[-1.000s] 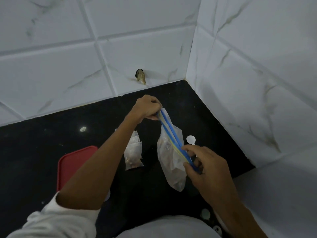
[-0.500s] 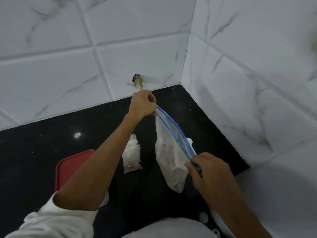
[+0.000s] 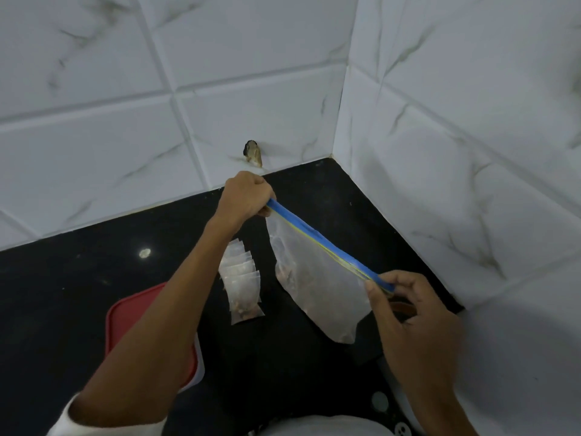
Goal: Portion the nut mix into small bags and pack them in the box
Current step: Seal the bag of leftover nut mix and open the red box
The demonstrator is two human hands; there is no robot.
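Had the red-lidded box (image 3: pixel 132 316) nearest, on the black counter (image 3: pixel 78 278), partly under the left forearm. Pinched the near end of the blue zip strip (image 3: pixel 314 235) between thumb and curled fingers of the right hand (image 3: pixel 421 319). Held the large clear bag (image 3: pixel 317 287) of nut mix above the counter, hanging from the taut strip. Had the small filled bags (image 3: pixel 243 284) fanned flat on the counter just beside it. Gripped the strip's far end in the closed left hand (image 3: pixel 246 196), near the tiled wall (image 3: pixel 251 89).
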